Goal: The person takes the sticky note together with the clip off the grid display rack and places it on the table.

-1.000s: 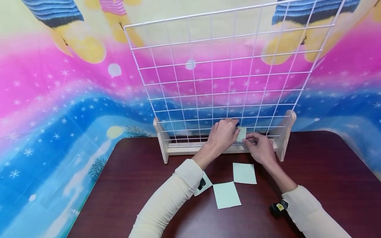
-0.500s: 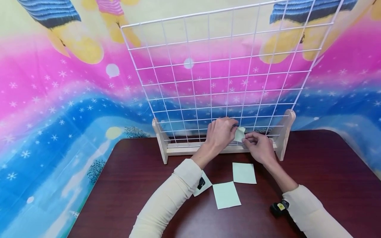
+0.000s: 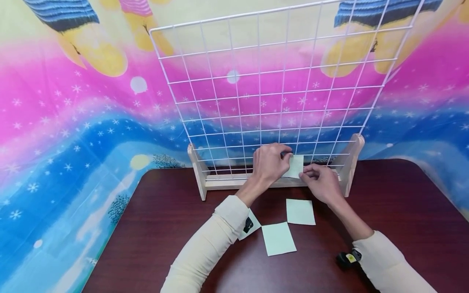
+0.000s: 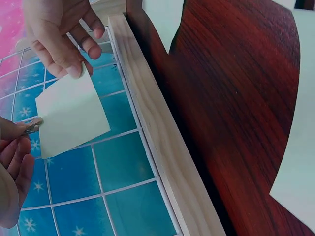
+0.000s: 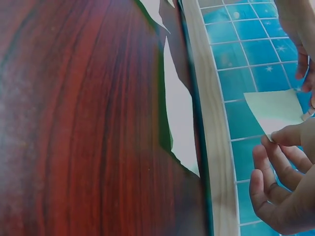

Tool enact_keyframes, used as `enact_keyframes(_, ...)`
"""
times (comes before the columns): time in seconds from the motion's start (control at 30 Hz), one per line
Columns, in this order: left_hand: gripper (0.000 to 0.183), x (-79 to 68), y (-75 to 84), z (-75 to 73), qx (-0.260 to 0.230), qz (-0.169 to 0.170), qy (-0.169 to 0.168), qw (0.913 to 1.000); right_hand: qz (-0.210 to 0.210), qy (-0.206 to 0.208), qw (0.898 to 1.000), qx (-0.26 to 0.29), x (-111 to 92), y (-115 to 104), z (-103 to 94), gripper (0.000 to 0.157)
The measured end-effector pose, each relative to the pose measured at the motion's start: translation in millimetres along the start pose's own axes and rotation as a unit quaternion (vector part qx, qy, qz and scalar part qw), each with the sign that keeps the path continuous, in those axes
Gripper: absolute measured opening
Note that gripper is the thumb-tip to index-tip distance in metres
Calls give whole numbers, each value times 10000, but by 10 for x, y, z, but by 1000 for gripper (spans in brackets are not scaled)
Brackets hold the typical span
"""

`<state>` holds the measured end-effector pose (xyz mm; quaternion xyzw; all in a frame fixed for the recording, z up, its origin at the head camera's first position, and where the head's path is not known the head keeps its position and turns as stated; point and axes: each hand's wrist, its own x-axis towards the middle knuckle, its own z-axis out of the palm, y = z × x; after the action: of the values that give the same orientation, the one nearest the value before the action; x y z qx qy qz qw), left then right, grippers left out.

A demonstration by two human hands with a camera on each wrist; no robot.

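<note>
At the bottom of the white wire grid [image 3: 260, 97], a pale green square sheet of paper [image 3: 296, 166] is held up between both hands. My right hand [image 3: 322, 183] pinches its lower right corner between thumb and fingertips. My left hand [image 3: 271, 162] is at the opposite edge, pinching a small clip [image 4: 34, 124] that meets the paper's edge in the left wrist view. Behind the sheet [image 4: 74, 115] run the grid wires. From the right wrist, the thumb and index finger show on the paper's corner [image 5: 275, 115], the other fingers loosely bent.
Two more paper squares [image 3: 300, 211] [image 3: 279, 239] lie on the dark red table [image 3: 176, 228]. A third one [image 3: 254, 228] is partly covered by the left sleeve. Wooden feet [image 3: 352, 165] and a wooden bar [image 3: 227, 185] carry the grid. A patterned cloth [image 3: 91, 122] hangs behind.
The paper was bent half a second ago and now stands flatter, with more of it showing. My left hand has shifted slightly left; the right forearm has moved a little to the right.
</note>
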<state>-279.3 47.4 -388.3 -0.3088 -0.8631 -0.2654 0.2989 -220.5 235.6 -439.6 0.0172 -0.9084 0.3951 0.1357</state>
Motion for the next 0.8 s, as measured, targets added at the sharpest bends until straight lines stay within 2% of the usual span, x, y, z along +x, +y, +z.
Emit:
enact_keyframes(0.17, 12, -33, -4, -57, -375, -158, 114, 9991, 172, -295, 9993, 126, -105, -31, -109, 21)
enact_keyframes(0.4, 11, -128, -17, -244, -808, -313, 117, 9962, 240, -501, 9981, 267, -301, -4, -274, 24)
enact_keyframes(0.57, 12, -272, -51, -407, -1040, -561, 69, 9930, 432, -644, 9970, 23, -466, 41, -388, 28)
enact_keyframes(0.8, 13, -544, -116, -658, -1446, -1221, -81, 9819, 502, -713, 9962, -35, -683, 109, -484, 27)
